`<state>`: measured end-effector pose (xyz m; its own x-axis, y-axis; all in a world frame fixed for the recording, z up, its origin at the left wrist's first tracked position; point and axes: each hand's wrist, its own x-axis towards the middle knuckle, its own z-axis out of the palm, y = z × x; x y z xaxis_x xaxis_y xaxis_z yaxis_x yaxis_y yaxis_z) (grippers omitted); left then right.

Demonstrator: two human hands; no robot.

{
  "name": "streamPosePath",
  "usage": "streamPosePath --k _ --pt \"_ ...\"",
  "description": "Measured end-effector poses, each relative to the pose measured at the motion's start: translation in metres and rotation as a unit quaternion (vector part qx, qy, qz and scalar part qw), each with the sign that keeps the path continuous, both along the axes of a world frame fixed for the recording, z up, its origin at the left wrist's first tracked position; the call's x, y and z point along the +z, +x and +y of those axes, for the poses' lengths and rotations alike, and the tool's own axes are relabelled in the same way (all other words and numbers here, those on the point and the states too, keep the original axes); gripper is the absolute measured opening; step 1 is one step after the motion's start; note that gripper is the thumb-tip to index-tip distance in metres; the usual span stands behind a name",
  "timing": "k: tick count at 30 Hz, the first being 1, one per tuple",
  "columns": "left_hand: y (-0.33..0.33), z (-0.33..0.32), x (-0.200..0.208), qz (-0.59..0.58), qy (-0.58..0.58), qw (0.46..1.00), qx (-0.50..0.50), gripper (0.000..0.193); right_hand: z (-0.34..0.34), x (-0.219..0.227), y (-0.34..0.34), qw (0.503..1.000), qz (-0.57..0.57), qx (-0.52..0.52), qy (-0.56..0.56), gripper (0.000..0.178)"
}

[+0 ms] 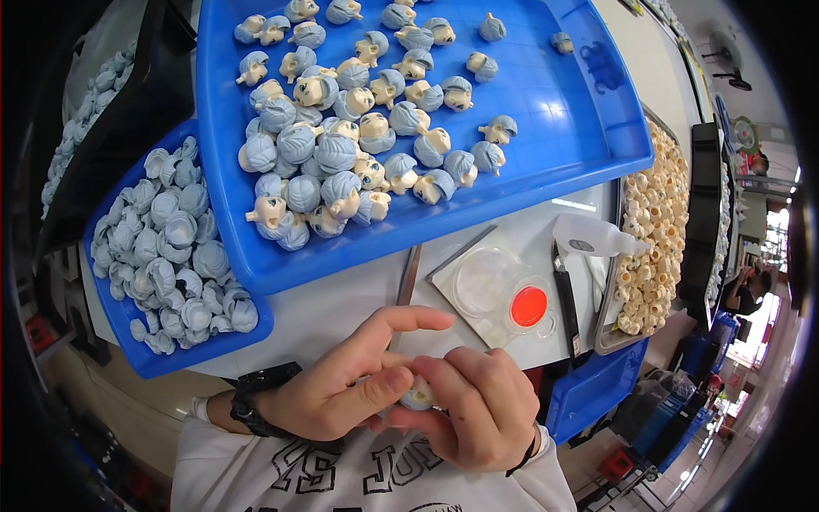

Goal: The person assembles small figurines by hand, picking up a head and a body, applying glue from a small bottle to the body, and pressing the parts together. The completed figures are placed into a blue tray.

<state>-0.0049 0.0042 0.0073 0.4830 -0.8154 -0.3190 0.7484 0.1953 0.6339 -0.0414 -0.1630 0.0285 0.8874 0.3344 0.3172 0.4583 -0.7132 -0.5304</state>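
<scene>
Close in front of my body, both hands meet around a small doll head (418,396) with pale blue hair, mostly hidden by fingers. My left hand (354,380) grips it between the thumb and lower fingers, while its index finger sticks out to the right. From the other side, the bent fingers of my right hand (479,408) pinch the same head. Beyond them, a large blue tray (546,192) holds many doll heads with blue hair, heaped toward its left. At the left, a smaller blue bin (153,363) is filled with pale blue hair pieces (175,243).
On the white table (341,303) lie a round red dish (529,306) on a pad, a black-handled cutter (566,307), a white bottle (593,236) and a narrow brown tool (409,277). A metal tray (610,341) of cream face pieces (653,247) stands right. An empty-looking blue bin (589,392) sits lower.
</scene>
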Motion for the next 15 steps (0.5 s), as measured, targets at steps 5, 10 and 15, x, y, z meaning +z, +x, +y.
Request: streamPosePath --k 5,10,15 --pt "-0.001 0.002 -0.001 -0.021 0.028 0.999 -0.02 0.061 -0.005 -0.007 0.003 0.998 -0.006 0.026 0.051 0.037" --pt "-0.008 -0.002 -0.009 -0.037 -0.015 0.999 -0.024 0.047 -0.008 0.0 -0.001 0.997 0.0 -0.007 0.076 0.04" --pt "0.002 0.005 -0.014 -0.096 0.007 0.989 -0.111 0.051 -0.015 0.001 0.001 0.997 0.001 0.007 0.08 0.055"
